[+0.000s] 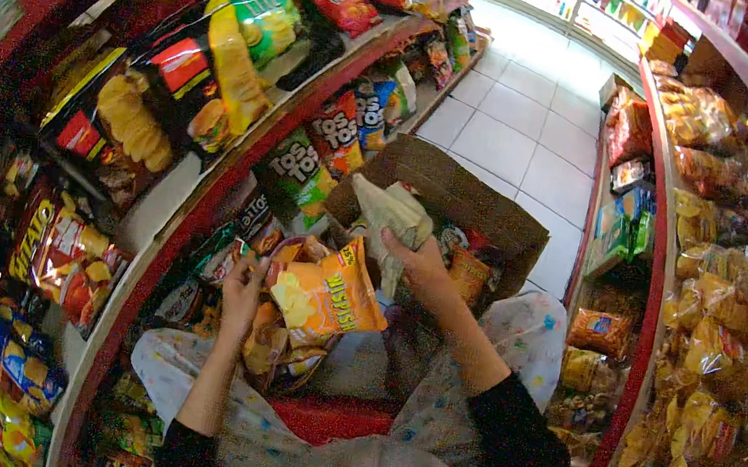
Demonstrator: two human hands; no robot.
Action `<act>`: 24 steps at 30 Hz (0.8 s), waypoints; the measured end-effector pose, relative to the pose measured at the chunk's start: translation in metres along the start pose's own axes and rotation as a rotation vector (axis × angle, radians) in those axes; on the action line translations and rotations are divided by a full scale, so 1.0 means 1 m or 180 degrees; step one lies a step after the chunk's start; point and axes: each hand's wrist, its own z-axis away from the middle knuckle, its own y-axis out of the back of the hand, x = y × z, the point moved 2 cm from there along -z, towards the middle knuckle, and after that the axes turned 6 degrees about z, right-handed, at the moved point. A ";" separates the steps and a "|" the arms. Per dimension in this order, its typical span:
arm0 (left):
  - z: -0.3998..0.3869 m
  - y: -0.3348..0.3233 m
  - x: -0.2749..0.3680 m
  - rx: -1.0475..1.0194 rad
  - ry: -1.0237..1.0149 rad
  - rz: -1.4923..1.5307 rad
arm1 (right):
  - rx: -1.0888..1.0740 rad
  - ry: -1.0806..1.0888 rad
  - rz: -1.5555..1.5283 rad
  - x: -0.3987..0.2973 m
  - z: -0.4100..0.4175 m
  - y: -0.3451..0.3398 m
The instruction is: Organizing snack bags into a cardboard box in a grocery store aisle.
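Observation:
My right hand [430, 273] grips a pale, bunched cloth [391, 218] over the near side of an open cardboard box [491, 197]. My left hand [241, 293] is at the lower shelf, its fingertips against a small green and red packet [226, 259]; whether they grip it is unclear. Just right of that hand, an orange chip bag [330, 293] lies tilted on top of a container of snack packets [266, 345]. Inside the box, an orange packet [468, 275] shows beside my right wrist.
Shelves with red edges [289, 119] hold chip bags on the left. Upright Tos Tos bags [294, 172] stand behind the box's left side. On the right, another shelf [652, 302] carries clear-wrapped snacks [712, 342]. A white tiled floor [504, 118] runs between them toward a lit display case [575, 4].

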 end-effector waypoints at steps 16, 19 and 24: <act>0.022 0.010 0.011 0.0414 0.1919 0.2597 | 0.0809 0.0905 -0.0650 -0.042 0.015 -0.059; 0.019 0.012 0.018 0.0296 0.1856 0.3118 | 0.0671 0.0588 -0.1000 -0.047 0.011 -0.066; 0.015 0.017 0.019 0.0693 0.1848 0.3096 | 0.0731 0.0591 -0.0566 -0.044 0.003 -0.078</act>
